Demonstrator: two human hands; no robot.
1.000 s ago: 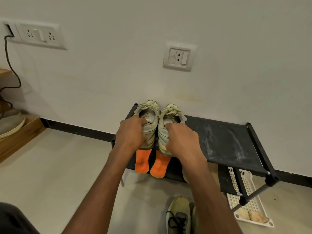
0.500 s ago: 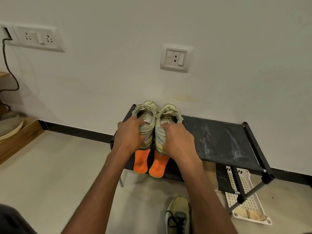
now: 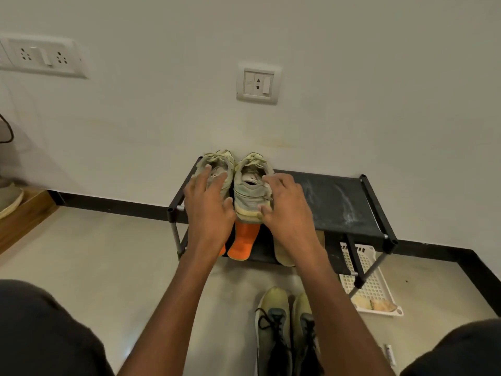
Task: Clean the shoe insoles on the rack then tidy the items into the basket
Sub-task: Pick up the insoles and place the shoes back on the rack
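Observation:
Two worn pale shoes stand side by side, toes to the wall, at the left end of the black rack's (image 3: 339, 204) dusty top shelf. My left hand (image 3: 208, 204) lies with straight, spread fingers over the left shoe (image 3: 217, 165). Beside the right shoe (image 3: 250, 185), my right hand (image 3: 287, 207) has relaxed fingers, its thumb touching the heel. On the lower shelf an orange insole (image 3: 242, 241) sticks out under the shoes; a second orange one is mostly hidden by my left wrist. A beige insole (image 3: 283, 252) lies to their right.
A white slotted basket (image 3: 371, 278) sits on the floor under the rack's right end, with a crumpled cloth (image 3: 376, 304) in it. A pair of olive-green laced shoes (image 3: 273, 332) stands on the floor near me. A small tube (image 3: 389, 354) lies at the lower right.
Both hands have let go of the pale shoes and opened their fingers. The shoes now stand on the top shelf, and the camera has come closer.

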